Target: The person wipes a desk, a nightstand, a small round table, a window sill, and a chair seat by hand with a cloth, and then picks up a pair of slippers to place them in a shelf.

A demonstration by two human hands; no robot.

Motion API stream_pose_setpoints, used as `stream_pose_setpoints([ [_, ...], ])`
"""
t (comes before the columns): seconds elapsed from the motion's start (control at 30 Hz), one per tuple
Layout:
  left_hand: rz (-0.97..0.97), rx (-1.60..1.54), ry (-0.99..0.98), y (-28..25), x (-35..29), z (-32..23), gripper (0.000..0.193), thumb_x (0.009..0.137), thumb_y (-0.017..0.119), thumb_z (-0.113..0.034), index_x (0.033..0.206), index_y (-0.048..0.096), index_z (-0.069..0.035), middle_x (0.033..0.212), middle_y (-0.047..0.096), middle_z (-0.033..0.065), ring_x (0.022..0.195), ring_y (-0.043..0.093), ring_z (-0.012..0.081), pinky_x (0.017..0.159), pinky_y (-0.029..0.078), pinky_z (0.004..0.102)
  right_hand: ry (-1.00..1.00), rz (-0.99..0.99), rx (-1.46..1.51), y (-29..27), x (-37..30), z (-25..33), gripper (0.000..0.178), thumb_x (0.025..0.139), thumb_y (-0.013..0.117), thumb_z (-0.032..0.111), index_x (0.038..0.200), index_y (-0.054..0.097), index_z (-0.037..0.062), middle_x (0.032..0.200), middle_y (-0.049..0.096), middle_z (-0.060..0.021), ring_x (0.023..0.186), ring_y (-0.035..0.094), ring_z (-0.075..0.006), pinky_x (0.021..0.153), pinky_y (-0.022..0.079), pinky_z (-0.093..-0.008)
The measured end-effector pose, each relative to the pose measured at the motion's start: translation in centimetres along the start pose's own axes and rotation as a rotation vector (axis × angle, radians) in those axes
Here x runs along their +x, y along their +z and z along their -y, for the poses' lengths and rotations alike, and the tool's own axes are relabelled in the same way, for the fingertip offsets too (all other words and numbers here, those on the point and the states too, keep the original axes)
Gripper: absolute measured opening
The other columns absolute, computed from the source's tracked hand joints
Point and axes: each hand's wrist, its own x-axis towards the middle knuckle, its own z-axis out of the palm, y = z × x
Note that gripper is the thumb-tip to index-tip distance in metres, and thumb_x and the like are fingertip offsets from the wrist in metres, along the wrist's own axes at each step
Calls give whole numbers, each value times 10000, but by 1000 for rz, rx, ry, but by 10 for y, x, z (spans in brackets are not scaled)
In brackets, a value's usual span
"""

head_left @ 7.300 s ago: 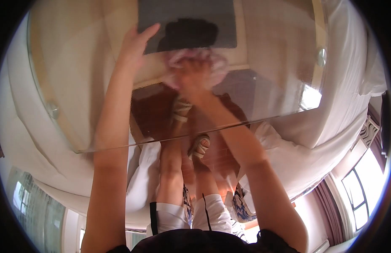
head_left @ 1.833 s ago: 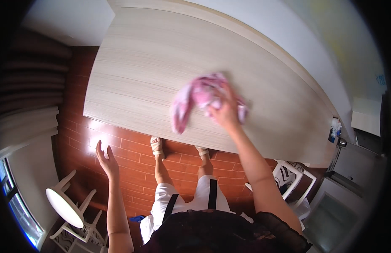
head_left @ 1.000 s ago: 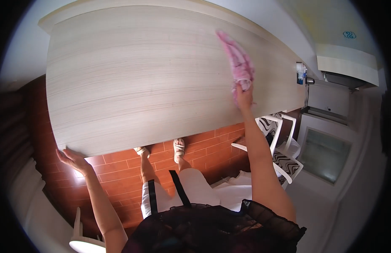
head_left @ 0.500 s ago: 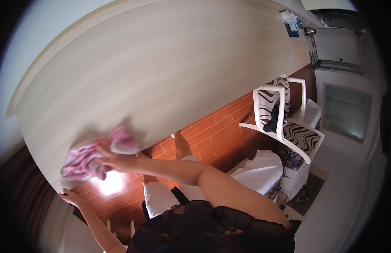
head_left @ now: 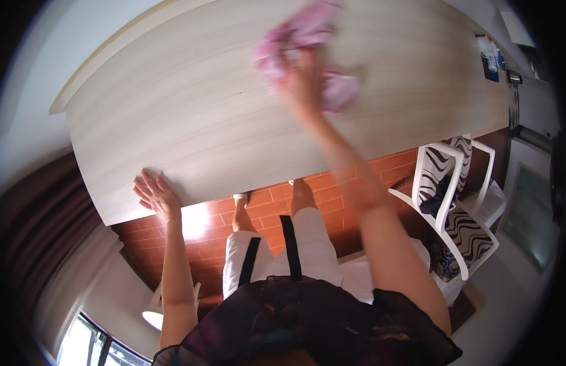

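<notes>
Pale table (head_left: 191,116) under spread left hand (head_left: 158,196); pink cloth (head_left: 304,29) beneath and around right hand (head_left: 300,84), finger grip blurred, unclear.

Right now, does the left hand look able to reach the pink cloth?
Probably yes, with a stretch: only pale tabletop lies between the left hand and the pink cloth, though the right hand holds it.

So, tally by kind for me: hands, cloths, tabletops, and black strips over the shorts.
Hands (left hand, right hand): 2
Pink-and-white cloth: 1
Pale wood-grain tabletop: 1
Black strips over the white shorts: 2
Total: 6
</notes>
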Motion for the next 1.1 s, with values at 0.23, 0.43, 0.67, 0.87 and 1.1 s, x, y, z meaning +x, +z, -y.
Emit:
stream_pose_setpoints([
  [0.23,173,-601,56,-47,13,9,252,918,535,-215,1033,607,-2,950,636,110,858,600,216,745,492,345,421,722,1379,57,-71,211,255,803,601,112,1048,584,41,1349,344,-263,1214,418,-377,947,397,-418],
  [0.43,986,-737,159,-57,66,-200,292,836,621,-230,750,616,49,572,576,78,460,568,144,419,438,254,-33,3,-26,-75,-26,-71,464,715,717,224,1137,574,97,1170,494,-207,1084,480,-397,900,407,-475],
  [0.67,1194,-568,243,-48,93,-276,276,783,685,-210,691,608,38,623,612,138,498,609,197,447,487,277,166,-146,-308,-132,-49,-220,527,771,672,321,1198,549,38,1161,509,-248,1078,494,-414,906,411,-464],
  [0.87,1191,-590,175,-53,88,-282,257,783,692,-201,709,619,34,618,608,125,516,615,200,466,492,280,169,-180,-351,-129,-51,-222,522,751,669,329,1197,552,84,1170,505,-223,1075,496,-401,905,414,-470],
  [1.1,1195,-614,173,-48,86,-274,260,792,697,-248,732,625,-6,622,607,93,523,603,171,496,491,271,207,-159,-289,-128,-53,-212,509,761,650,330,1206,551,103,1174,502,-223,1090,486,-398,921,401,-464],
])
